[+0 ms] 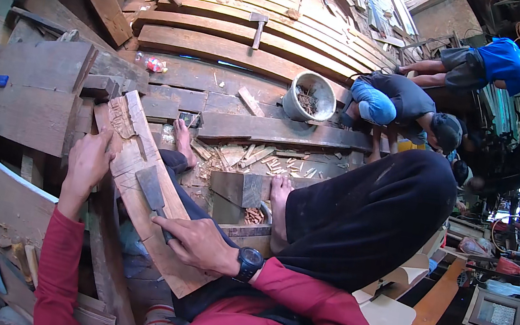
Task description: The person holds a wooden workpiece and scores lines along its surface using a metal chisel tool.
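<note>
A long pale wooden board lies slanted across my lap, its far end roughly carved. My left hand grips its left edge beside the carved patch. My right hand, with a dark watch on the wrist, is closed round the handle of a broad, flat-bladed chisel. The blade lies along the board's face, pointing away from me toward the carving. The underside of the board and part of the chisel's handle are hidden.
Long stacked planks lie ahead, with a hatchet on top. A pale bucket holds dark bits. Wood chips litter the floor by a wooden block. A crouching co-worker and one in blue are at right.
</note>
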Motion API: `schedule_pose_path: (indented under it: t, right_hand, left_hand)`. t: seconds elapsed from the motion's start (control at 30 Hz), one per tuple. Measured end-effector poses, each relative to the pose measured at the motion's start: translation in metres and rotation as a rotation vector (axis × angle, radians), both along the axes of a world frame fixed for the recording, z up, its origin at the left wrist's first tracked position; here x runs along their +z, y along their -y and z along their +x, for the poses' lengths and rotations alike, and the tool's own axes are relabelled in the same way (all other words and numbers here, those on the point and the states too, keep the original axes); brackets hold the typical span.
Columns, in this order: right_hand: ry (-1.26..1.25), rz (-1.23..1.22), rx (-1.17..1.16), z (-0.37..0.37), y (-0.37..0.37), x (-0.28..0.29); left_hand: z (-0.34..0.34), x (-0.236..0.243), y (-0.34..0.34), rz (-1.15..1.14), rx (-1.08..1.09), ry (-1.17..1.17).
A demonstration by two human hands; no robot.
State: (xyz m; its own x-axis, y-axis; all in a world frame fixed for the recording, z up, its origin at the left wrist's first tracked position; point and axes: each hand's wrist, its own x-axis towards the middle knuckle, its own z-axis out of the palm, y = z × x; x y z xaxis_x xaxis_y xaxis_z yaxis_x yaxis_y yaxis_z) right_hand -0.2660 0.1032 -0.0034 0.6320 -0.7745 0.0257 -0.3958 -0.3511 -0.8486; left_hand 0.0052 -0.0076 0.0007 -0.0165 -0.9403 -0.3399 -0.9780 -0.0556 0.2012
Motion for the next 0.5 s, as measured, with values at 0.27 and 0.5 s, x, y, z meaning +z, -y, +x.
schedule_pose_path:
  t: [0.27,0.5]
  right_hand:
    - [0.017,0.011,-0.014,-0.001,0.001,0.0]
    - [0.011,0.019,-0.003,-0.001,0.003,0.001]
  left_hand:
    - [-0.005,0.009,0.001,-0.029,0.006,0.008]
    - [-0.003,0.007,0.0,-0.024,0.027,-0.001]
